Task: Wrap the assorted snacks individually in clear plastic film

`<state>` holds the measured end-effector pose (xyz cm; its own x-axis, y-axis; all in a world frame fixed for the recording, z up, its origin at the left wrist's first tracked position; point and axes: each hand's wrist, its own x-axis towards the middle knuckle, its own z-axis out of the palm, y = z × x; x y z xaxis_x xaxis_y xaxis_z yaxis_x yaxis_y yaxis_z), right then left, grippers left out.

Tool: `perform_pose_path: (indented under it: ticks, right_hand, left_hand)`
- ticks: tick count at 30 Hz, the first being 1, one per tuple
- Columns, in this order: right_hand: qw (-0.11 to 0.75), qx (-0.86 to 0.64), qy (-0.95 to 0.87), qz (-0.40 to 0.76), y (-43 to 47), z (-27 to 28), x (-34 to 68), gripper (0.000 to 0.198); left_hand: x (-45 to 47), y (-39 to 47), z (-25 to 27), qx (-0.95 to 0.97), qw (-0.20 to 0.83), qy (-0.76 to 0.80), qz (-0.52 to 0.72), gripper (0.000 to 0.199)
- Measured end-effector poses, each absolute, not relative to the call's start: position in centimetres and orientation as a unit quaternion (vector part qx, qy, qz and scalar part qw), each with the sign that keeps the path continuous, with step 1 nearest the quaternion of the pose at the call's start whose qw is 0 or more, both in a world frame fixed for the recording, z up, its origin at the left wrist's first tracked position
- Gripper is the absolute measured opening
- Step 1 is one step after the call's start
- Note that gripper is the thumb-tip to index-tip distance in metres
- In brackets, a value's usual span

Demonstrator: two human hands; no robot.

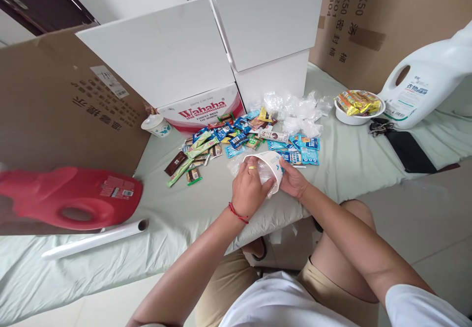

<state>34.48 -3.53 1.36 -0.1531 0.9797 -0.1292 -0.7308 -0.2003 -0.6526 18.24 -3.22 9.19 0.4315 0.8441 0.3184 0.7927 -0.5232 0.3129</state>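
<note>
Tilted toward the left, a white paper cup (271, 162) with a blue-green print sits in my right hand (292, 178), whose fingers wrap its outer side. My left hand (250, 183) is at the cup's mouth, its fingers curled around crinkled clear plastic film (264, 172). Some of that film lies inside the cup and some sticks out to the left. The left fingertips are partly hidden. Just beyond the cup lie blue snack packets (295, 152) and a mixed pile of small wrapped snacks (224, 134). Bunched clear plastic bags (298, 110) rest behind them.
A second paper cup (157, 125) stands by the Wahaha carton (206, 108). To the left lie a red jug (73, 194) and a white roll (96, 238). On the right are a bowl of yellow packets (359, 115), keys, a black phone (412, 151) and a white jug (420, 86).
</note>
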Motion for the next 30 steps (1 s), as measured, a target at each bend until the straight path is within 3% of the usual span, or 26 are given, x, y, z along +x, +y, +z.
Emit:
perform_pose_path:
  ticks: [4,7,12,18,23,25,27,30]
  right_hand:
    - [0.593,-0.288,-0.249,0.710,-3.9,1.4,34.6,0.053]
    - [0.594,-0.291,-0.258,0.704,-4.2,1.4,34.8,0.055]
    - [0.632,-0.286,-0.217,0.687,-3.6,1.2,35.8,0.058]
    - [0.692,-0.247,-0.129,0.666,-2.9,2.8,38.3,0.055]
    - [0.714,-0.289,-0.138,0.623,-5.3,6.0,41.0,0.045]
    - [0.748,-0.350,-0.165,0.540,-6.6,7.5,43.4,0.043]
    - [0.784,-0.416,-0.204,0.413,-7.3,9.2,46.9,0.045]
    - [0.781,-0.509,-0.242,0.269,-4.6,12.7,53.2,0.054]
  left_hand:
    - [19.5,-2.5,9.5,0.835,0.117,0.517,0.149,0.054]
    - [19.9,-2.0,9.6,0.831,0.154,0.509,0.162,0.052]
    - [18.2,-3.5,10.7,0.795,0.196,0.517,0.250,0.023]
    - [13.6,-3.4,10.2,0.657,0.200,0.600,0.410,0.044]
    - [8.7,-1.6,6.4,0.567,0.343,0.670,0.335,0.101]
    - [5.6,-2.5,4.9,0.605,0.253,0.671,0.346,0.106]
    - [2.4,-4.1,3.3,0.631,0.142,0.684,0.336,0.093]
    - [-0.8,-6.2,1.0,0.669,0.082,0.689,0.265,0.070]
